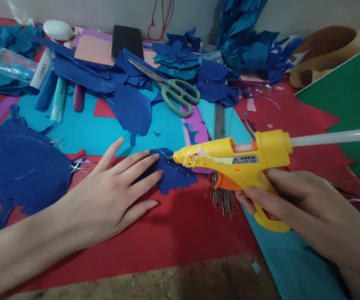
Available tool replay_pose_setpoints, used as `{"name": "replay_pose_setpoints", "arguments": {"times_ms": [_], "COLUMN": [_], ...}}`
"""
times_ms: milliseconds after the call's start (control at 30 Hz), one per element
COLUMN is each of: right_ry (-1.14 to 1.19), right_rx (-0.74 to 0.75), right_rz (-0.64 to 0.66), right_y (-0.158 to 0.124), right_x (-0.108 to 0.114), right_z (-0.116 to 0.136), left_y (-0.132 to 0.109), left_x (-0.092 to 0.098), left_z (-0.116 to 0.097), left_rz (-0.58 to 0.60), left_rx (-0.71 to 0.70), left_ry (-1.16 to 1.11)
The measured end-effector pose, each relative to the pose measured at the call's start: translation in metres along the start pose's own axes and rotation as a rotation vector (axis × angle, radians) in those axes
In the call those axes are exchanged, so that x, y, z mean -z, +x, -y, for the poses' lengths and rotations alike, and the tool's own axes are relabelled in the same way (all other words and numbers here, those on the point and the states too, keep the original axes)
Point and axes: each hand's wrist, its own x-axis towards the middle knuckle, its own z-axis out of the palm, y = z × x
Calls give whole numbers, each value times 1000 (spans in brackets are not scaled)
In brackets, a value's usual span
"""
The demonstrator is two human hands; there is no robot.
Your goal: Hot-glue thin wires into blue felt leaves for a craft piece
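Note:
My right hand (279,200) is wrapped round the handle of a yellow hot glue gun (245,156). A clear glue stick (332,136) juts from its back end, and a small red light glows on its side. The gun's dark nozzle tip points left, at or just above a dark blue cut-out piece (175,181) with a ragged edge. Shiny glue and a thin wire show on that piece. My left hand (117,183) lies flat with fingers stretched out, its fingertips pressing the piece's left part against the red sheet (142,246).
Green-handled scissors (180,98) lie beyond my hands. A bundle of thin wires (220,121) runs beneath the gun. Blue cut-outs (23,162) are heaped at left, near several marker-like tubes (59,100). A green board (348,100) slants at right.

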Motion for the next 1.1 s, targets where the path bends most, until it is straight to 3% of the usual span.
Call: {"name": "replay_pose_setpoints", "arguments": {"times_ms": [133,333,767,967,1100], "right_ry": [-20,22,-4,154,205], "right_rx": [47,-25,-68,-293,-313], "right_rz": [-35,36,14,-14,-19], "right_y": [-1,-5,-27,-26,-13], "right_x": [3,5,19,30,22], "right_z": [1,-1,-17,-17,-12], "left_y": [1,1,1,0,-1], "left_x": [0,0,-1,0,0], "left_z": [-1,0,1,0,-1], "left_rz": [-5,-4,-13,18,14], "left_rx": [5,-5,-4,-9,7], "left_ry": [8,26,1,30,32]}}
